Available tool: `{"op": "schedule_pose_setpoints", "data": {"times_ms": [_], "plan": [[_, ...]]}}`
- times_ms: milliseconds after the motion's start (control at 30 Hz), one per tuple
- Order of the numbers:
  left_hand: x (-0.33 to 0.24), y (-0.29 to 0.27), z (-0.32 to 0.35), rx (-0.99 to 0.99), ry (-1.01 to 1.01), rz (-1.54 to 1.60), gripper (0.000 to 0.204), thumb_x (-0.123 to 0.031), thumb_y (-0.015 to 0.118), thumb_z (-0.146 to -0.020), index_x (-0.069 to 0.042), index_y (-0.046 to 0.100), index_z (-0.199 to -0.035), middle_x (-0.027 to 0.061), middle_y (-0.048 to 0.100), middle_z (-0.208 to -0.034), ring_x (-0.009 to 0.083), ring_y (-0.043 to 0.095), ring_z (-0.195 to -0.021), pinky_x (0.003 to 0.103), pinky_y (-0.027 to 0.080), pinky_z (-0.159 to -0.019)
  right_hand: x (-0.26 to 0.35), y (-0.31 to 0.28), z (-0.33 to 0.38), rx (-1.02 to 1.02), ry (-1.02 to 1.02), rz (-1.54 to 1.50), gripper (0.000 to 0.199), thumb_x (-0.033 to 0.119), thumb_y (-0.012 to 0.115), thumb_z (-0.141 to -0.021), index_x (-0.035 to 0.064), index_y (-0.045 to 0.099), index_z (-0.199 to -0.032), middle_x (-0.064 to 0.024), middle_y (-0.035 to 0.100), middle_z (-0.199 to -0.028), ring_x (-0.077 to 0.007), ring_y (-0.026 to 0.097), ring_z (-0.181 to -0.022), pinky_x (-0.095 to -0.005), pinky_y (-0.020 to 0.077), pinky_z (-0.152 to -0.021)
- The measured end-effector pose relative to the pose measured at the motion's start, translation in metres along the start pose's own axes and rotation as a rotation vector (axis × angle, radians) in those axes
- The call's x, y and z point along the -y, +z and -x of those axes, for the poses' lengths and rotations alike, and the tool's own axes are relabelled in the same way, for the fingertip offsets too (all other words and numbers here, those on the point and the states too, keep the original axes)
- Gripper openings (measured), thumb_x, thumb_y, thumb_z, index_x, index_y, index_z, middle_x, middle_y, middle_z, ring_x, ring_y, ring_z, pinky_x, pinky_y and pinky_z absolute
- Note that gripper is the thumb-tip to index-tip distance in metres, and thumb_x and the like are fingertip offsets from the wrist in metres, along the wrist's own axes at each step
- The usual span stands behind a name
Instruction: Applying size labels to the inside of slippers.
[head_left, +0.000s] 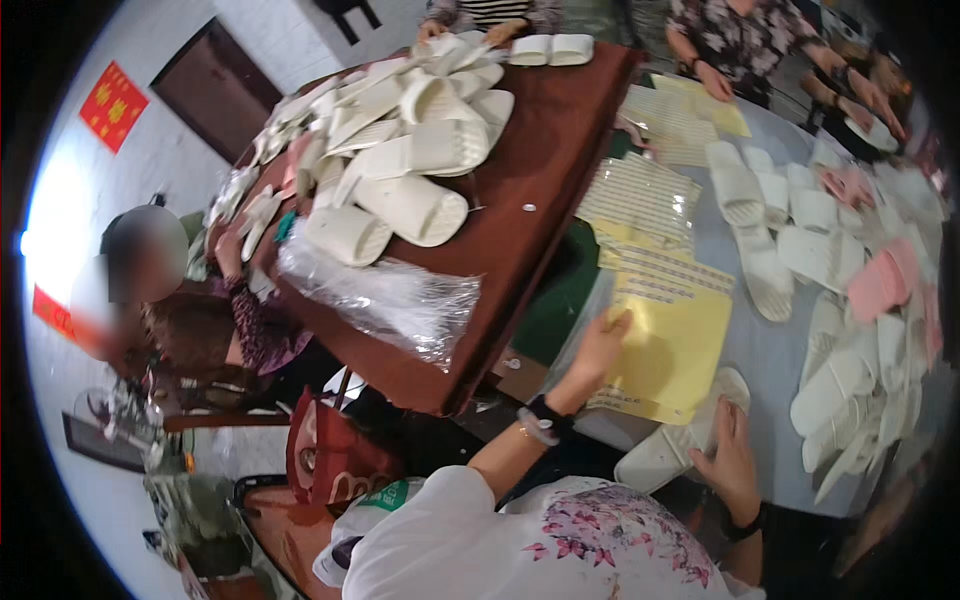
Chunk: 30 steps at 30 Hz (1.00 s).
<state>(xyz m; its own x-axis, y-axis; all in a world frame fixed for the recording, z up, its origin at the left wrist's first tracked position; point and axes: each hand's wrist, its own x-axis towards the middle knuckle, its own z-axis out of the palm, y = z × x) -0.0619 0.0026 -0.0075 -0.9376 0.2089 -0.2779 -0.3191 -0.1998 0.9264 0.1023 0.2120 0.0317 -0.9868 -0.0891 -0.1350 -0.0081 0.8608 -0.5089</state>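
My left hand (598, 350), with a dark watch and a bracelet at the wrist, is at the left edge of a yellow sticker sheet (675, 335). Its thumb presses on the sheet while the other fingers are partly hidden. Rows of small printed labels line the sheet's top and bottom. Below it, a white slide slipper (655, 455) lies tilted at the near edge of the grey table (765, 400). Over that slipper's strap area rests my right hand (732, 462), fingers stretched out and thumb apart.
More sticker sheets (640, 200) lie farther back. White slippers (835, 380) and pink ones (882, 283) pile up at right. The brown table (520, 230) bears a slipper heap (415, 140) and clear plastic bags (385, 300). Several people sit around; a red bag (335, 445) is at lower left.
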Motion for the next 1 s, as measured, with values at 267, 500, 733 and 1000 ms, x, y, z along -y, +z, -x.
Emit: {"op": "schedule_pose_setpoints", "data": {"times_ms": [267, 500, 733, 1000], "plan": [[0.028, -0.001, -0.022, -0.182, 0.171, -0.953, 0.037, -0.027, 0.047, -0.086, -0.009, 0.049, -0.118, 0.0138, 0.056, -0.11, 0.0315, 0.049, -0.107, 0.05, 0.031, -0.088, -0.025, -0.003, -0.019, -0.178, -0.013, -0.136, 0.076, 0.001, 0.061, -0.062, 0.0069, 0.034, -0.133, -0.0227, 0.03, -0.13, -0.0388, 0.04, -0.115, -0.036, 0.0405, -0.088], [0.046, -0.001, 0.026, -0.045, 0.107, -1.009, 0.034, -0.021, 0.047, -0.084, -0.01, 0.051, -0.115, 0.0002, 0.031, -0.138, 0.0266, 0.033, -0.12, 0.051, 0.025, -0.09, -0.049, -0.026, -0.049, -0.18, 0.095, -0.233, 0.075, -0.007, 0.055, -0.06, 0.0117, 0.039, -0.13, -0.0187, 0.034, -0.131, -0.0331, 0.042, -0.116, -0.0321, 0.0426, -0.084], [0.073, 0.011, 0.063, -0.025, 0.222, -0.906, 0.03, -0.019, 0.047, -0.084, -0.007, 0.053, -0.111, 0.0051, 0.037, -0.135, 0.0264, 0.038, -0.117, 0.046, 0.029, -0.091, -0.059, -0.026, -0.07, -0.128, -0.072, -0.255, 0.062, 0.0, 0.059, -0.068, 0.0089, 0.044, -0.127, -0.0189, 0.037, -0.131, -0.0333, 0.04, -0.119, -0.0325, 0.0365, -0.093], [0.018, -0.024, 0.064, -0.097, -0.113, -0.239, 0.031, -0.03, 0.049, -0.09, 0.001, 0.056, -0.092, 0.0035, 0.057, -0.073, 0.0123, 0.052, -0.062, 0.029, 0.042, -0.051, -0.06, -0.019, -0.072, -0.174, -0.03, -0.229, 0.061, 0.008, 0.065, -0.07, 0.0154, 0.044, -0.127, -0.0181, 0.035, -0.133, -0.0295, 0.047, -0.112, -0.0317, 0.0479, -0.078]]}}
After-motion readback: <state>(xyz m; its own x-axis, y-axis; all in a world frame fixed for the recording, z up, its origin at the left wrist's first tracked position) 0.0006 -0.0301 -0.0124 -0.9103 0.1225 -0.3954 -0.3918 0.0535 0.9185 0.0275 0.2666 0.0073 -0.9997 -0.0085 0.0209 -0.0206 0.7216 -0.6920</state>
